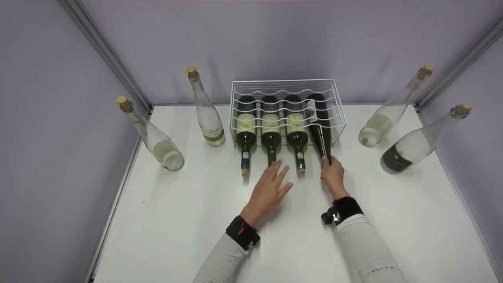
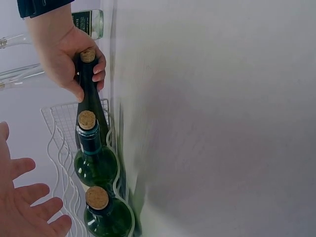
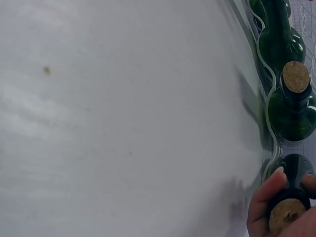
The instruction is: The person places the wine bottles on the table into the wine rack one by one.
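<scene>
My right hand point(image 1: 333, 176) grips the neck of a dark wine bottle point(image 1: 322, 139), which lies in the rightmost slot of a white wire wine rack point(image 1: 338, 114). In the right wrist view, fingers wrap round that neck just behind its cork point(image 3: 286, 216). The left hand point(image 1: 268, 193) hovers with spread fingers in front of the rack, its fingertips overlapping the neck of the second bottle point(image 1: 271, 137) in the head view. Nothing is in its palm in the left wrist view. Two more green bottles point(image 1: 246, 137) point(image 1: 297, 137) lie in the rack, corks toward me.
Clear corked bottles stand on both sides: two at left point(image 1: 163, 147) point(image 1: 208, 120), two at right point(image 1: 387, 118) point(image 1: 412, 151). The white table point(image 1: 177, 228) meets purple-grey walls point(image 1: 275, 39) at the back and sides.
</scene>
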A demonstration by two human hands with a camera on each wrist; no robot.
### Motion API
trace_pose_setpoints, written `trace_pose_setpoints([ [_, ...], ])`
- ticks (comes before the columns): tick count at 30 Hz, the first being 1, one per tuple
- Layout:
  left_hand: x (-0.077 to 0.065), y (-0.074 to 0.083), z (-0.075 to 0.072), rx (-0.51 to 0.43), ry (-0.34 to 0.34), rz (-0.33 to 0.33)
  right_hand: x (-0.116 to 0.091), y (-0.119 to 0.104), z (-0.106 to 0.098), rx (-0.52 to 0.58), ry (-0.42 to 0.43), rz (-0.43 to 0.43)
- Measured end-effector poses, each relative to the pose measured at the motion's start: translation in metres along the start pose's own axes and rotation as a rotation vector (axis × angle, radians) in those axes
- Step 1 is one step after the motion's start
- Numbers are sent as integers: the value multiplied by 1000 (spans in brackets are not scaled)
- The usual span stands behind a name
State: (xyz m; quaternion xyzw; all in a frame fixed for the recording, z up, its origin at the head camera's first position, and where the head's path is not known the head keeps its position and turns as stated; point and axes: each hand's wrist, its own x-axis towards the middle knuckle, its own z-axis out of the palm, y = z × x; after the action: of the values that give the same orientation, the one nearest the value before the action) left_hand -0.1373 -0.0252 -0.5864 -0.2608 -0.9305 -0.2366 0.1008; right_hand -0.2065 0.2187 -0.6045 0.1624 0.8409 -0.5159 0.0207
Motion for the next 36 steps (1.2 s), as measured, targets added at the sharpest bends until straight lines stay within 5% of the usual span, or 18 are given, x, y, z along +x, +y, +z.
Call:
trace_pose_setpoints([
  [12, 3, 2, 2, 4, -18, 9, 4, -4, -8, 262, -129, 243],
  [25, 3, 2, 5, 14, -5, 22, 7, -1, -14, 414, -193, 317],
  [33, 4, 3, 3, 17, -30, 7, 8, 0, -14, 677, -241, 392],
  [36, 5, 5, 2, 4, -35, -1, 8, 0, -14, 693, -249, 400],
])
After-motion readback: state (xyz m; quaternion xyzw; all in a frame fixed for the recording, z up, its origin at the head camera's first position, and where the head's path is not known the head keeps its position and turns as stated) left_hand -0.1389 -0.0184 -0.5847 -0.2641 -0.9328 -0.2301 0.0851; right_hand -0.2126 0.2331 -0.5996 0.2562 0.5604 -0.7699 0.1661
